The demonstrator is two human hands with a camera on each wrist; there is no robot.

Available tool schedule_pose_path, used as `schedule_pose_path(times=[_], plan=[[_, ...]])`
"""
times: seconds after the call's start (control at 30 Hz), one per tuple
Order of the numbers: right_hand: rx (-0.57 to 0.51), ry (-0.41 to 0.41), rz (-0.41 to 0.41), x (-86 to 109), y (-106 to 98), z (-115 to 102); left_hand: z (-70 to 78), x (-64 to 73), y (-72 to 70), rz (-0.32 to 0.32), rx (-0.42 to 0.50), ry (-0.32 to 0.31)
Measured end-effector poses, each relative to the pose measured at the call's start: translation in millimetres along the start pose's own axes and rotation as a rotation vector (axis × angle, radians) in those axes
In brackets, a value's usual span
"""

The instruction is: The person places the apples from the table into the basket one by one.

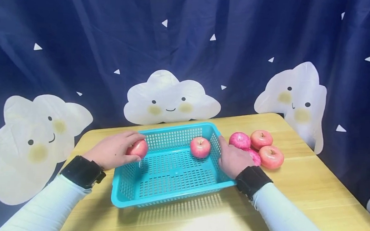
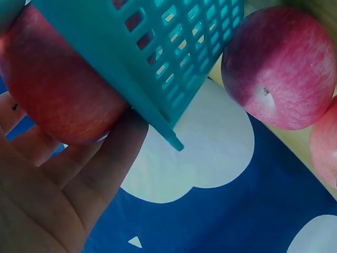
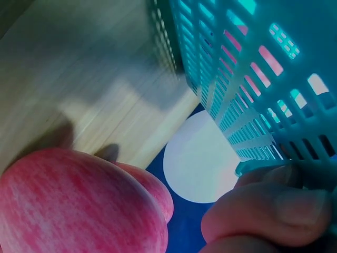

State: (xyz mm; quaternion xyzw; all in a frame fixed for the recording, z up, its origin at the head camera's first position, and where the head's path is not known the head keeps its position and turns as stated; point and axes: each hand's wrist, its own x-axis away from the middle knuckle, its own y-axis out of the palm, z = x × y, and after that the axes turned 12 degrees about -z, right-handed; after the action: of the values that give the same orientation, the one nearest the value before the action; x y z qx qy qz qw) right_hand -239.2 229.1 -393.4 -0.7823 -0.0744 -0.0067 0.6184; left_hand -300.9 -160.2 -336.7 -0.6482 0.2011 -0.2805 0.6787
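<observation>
My left hand (image 1: 114,150) grips a red apple (image 1: 139,149) at the left rim of a turquoise plastic basket (image 1: 176,171). In the left wrist view the held apple (image 2: 63,84) sits against the basket's edge, fingers behind it. Another apple (image 1: 200,147) lies inside the basket near its far right corner. My right hand (image 1: 235,159) holds the basket's right side, its fingers (image 3: 268,208) bent at the rim in the right wrist view. Right beside that hand are several apples on the table, one pink apple (image 1: 254,157) partly hidden by it.
To the right of the basket the group includes a dark pink apple (image 1: 239,140) and two lighter apples, one behind (image 1: 261,139) and one nearer (image 1: 271,157). The wooden table (image 1: 308,195) ends at a dark blue curtain (image 1: 189,51) with white clouds.
</observation>
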Motion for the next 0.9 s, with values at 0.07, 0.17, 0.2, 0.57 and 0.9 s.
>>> schedule_pose_path(times=[0.07,0.17,0.2,0.57,0.9], plan=[[-0.003,-0.002,-0.004,0.3,0,0,1.3,0.9,-1.6,-0.003,-0.004,-0.002],[-0.002,-0.001,-0.005,0.8,0,-1,2.6,2.3,-3.5,0.001,-0.007,-0.004],[-0.003,-0.001,-0.005,1.0,0,-1,3.0,2.8,-4.1,0.003,-0.007,-0.003],[0.023,-0.006,-0.036,2.2,1,-4,7.0,3.8,-3.3,-0.026,-0.008,-0.035],[0.03,-0.009,-0.04,1.8,0,-3,22.4,-21.0,-5.9,-0.065,-0.077,0.116]])
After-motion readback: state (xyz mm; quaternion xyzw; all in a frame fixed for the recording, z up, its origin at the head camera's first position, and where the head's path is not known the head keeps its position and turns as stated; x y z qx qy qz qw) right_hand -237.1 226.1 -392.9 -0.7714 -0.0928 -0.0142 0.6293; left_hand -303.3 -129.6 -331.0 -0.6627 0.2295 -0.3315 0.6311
